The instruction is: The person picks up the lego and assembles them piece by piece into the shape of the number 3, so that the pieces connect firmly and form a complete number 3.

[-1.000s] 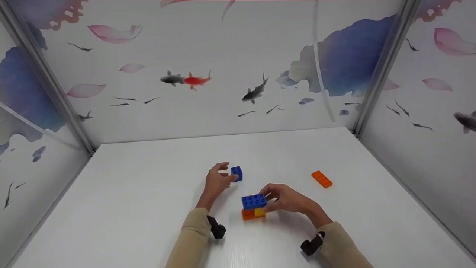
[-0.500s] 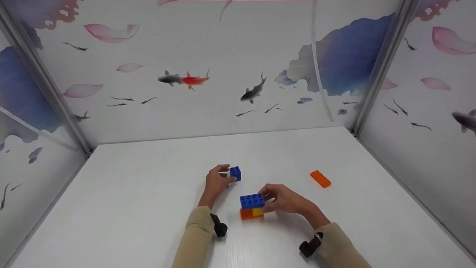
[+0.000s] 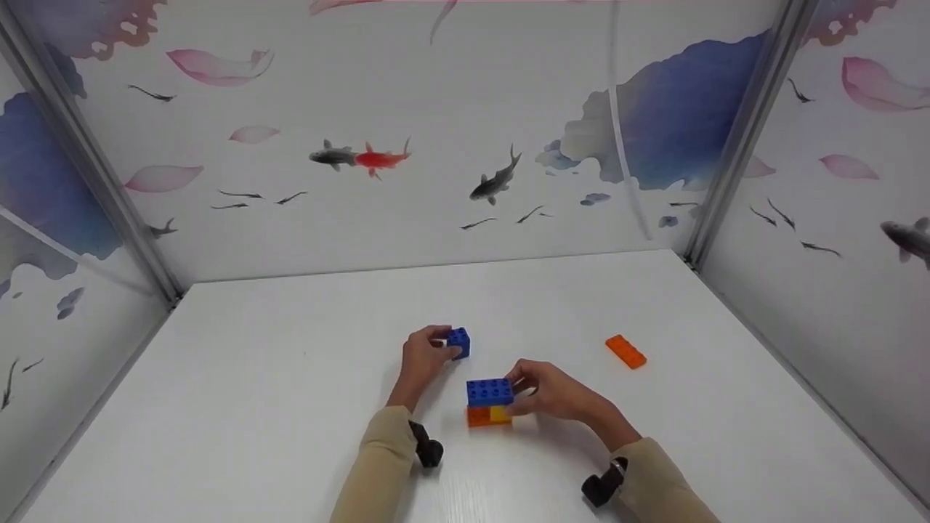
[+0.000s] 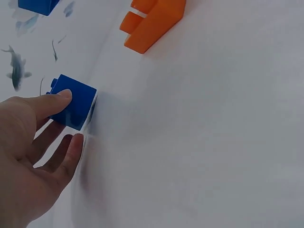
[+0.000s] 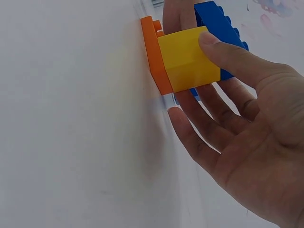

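Note:
My left hand (image 3: 445, 343) pinches a small blue brick (image 3: 460, 341) that sits on the white table (image 3: 290, 378). In the left wrist view the thumb (image 4: 56, 101) lies on the small blue brick (image 4: 75, 102) and a finger touches its lower corner. My right hand (image 3: 519, 390) grips a brick stack: a wide blue brick (image 3: 490, 392) on top of an orange brick (image 3: 477, 417) and a yellow brick (image 3: 500, 415). In the right wrist view the thumb (image 5: 227, 53) presses the yellow brick (image 5: 187, 61), with other fingers behind the stack.
A flat orange brick (image 3: 625, 351) lies loose on the table to the right of both hands. Patterned walls close in the table at the left, back and right. Bare white surface stretches to the left and front.
My left hand's fingers, spread by the small blue brick a second ago, have closed onto it. The right hand and the stack have stayed about where they were.

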A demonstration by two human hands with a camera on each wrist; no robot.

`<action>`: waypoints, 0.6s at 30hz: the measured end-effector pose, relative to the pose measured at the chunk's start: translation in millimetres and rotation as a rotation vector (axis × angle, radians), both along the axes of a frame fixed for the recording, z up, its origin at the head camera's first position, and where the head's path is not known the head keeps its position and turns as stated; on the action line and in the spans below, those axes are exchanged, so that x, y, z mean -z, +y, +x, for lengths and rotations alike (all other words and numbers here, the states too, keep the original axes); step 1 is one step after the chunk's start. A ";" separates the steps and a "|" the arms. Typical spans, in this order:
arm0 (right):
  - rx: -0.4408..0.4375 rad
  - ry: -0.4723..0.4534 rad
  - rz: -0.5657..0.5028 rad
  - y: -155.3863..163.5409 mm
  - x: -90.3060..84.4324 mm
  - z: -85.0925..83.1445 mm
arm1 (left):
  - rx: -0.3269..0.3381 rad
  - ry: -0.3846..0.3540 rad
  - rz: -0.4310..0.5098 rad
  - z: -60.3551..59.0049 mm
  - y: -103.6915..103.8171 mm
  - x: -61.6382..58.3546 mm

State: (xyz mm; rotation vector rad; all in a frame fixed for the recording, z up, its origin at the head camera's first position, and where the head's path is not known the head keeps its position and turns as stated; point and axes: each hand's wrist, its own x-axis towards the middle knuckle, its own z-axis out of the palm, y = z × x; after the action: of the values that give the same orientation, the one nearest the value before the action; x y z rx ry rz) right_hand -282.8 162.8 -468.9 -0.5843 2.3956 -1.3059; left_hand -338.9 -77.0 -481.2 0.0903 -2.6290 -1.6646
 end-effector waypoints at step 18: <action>-0.004 0.015 -0.018 -2.5 -0.3 0.2 | 0.140 0.068 0.071 26.0 -19.3 -31.4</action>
State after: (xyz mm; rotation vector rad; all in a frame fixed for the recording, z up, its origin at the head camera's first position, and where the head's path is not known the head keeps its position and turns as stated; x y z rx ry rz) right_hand -282.6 160.3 -468.5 -0.6064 2.3959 -1.3278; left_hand -312.9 -96.3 -449.9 -0.1499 -2.5817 -1.7691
